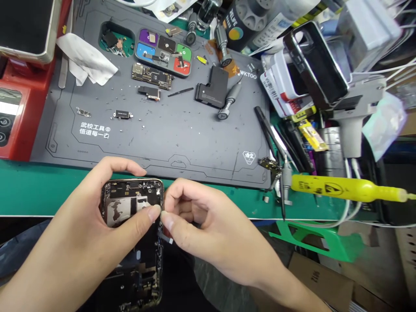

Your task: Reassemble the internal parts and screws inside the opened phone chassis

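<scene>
An opened phone housing (147, 255), its dark inside facing up, is held near the front edge of the bench. My left hand (113, 225) is wrapped round its upper part, thumb lying across the inside and pressing near the right rim. At that same rim, my right hand (191, 221) has its fingers curled and its thumb and index finger against the frame. A thin dark flex cable (165, 237) with a small pale end sticks out of the housing below the right thumb. Whether the right fingertips pinch a small part there is hidden.
On the grey work mat (169, 143) lie a phone battery (212, 89), a logic board (151, 76), a screwdriver (230, 99), loose screws and a coloured parts tray (164, 52). A red machine (26, 95) stands left. Tools and a yellow tube (341, 187) crowd the right.
</scene>
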### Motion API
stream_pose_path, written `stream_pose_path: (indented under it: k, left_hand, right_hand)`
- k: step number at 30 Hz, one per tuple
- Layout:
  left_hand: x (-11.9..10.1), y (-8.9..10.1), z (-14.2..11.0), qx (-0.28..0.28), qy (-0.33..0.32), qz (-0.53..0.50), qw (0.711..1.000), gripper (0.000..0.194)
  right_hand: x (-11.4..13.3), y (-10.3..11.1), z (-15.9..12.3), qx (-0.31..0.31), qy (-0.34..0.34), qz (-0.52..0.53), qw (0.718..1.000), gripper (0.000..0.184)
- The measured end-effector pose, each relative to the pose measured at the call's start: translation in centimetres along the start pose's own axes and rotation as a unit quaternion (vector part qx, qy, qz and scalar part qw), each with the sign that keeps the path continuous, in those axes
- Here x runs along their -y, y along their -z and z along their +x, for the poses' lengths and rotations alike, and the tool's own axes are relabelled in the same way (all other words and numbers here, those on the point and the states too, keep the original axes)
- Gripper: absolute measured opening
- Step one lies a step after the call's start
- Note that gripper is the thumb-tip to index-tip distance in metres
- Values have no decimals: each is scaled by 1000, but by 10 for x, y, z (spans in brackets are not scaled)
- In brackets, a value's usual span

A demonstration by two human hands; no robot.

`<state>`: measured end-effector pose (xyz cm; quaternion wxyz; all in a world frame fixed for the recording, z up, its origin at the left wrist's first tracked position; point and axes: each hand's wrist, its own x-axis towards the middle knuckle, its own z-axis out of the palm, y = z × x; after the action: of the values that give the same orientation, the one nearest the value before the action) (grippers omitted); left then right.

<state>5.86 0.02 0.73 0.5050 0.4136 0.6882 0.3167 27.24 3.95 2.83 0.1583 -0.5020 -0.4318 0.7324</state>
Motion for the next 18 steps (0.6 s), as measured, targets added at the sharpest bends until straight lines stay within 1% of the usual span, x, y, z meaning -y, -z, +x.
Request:
stream_pose_path:
  k: [3, 7, 12, 15, 17, 18]
  left_hand:
    - [0, 0, -3, -6, 9, 8, 1000, 46]
    - [0, 0, -2, 17, 32, -23, 999, 46]
    - [3, 2, 1, 6, 33, -16, 999, 47]
    - [2, 6, 3, 21, 46, -14, 999, 53]
    - [-4, 8, 3, 40, 74, -4, 996, 60]
    - [-8, 9, 3, 42, 105, 9, 994, 63]
  right_hand:
    - [0, 0, 0, 6, -2, 7, 1000, 22]
    - [0, 0, 1, 8, -9, 22, 1000, 22]
    - [3, -1, 0, 0, -2, 9, 1000, 20]
    - [4, -1, 0, 6, -5, 10, 1000, 20]
    - [5, 1, 1, 11, -14, 10, 1000, 20]
    - [5, 2, 1, 13, -19, 10, 1000, 21]
